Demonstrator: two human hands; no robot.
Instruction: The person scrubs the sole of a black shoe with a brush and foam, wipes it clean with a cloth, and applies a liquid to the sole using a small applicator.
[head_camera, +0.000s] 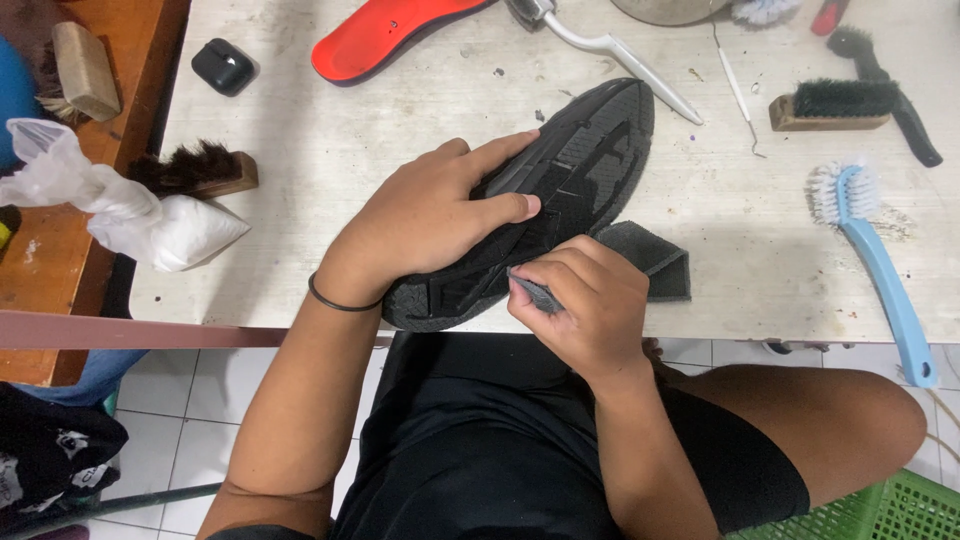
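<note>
A black shoe (585, 150) lies sole-up across the near edge of the pale worktable (400, 130). My left hand (430, 215) rests flat over its middle and heel, holding it down. My right hand (580, 295) pinches a small dark grey pad (535, 293) against the side of the sole near the heel. A dark grey cloth (655, 260) lies on the table just beyond my right hand.
A red insole (385, 35), a small black case (222, 66), a white-handled tool (620, 55), a black wooden brush (835, 105) and a light blue brush (880, 260) lie around. A tied white bag (130, 210) hangs off the left edge. A green basket (880, 510) sits at lower right.
</note>
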